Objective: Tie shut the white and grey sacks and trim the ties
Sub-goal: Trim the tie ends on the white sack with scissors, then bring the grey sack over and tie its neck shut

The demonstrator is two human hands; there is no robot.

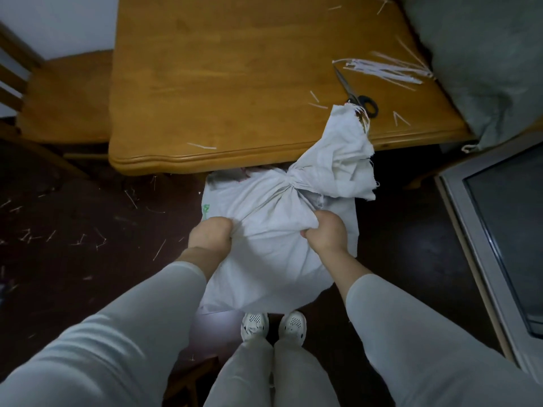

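A full white sack (273,259) hangs in front of my legs, below the table's near edge. Its neck (293,179) is cinched with a tie, and the loose mouth fabric (346,154) flares up over the table edge. My left hand (210,233) grips a bunch of the sack's cloth on its left side. My right hand (324,230) grips the cloth on its right side. A grey sack (482,63) lies at the table's right end. Scissors (354,94) with black handles lie on the table beside a bundle of white ties (385,70).
The wooden table (235,83) carries scattered white tie trimmings. A wooden chair (58,92) stands at the left. More trimmings litter the dark floor (73,230). A grey framed panel (505,230) leans at the right. My white shoes (273,324) stand under the sack.
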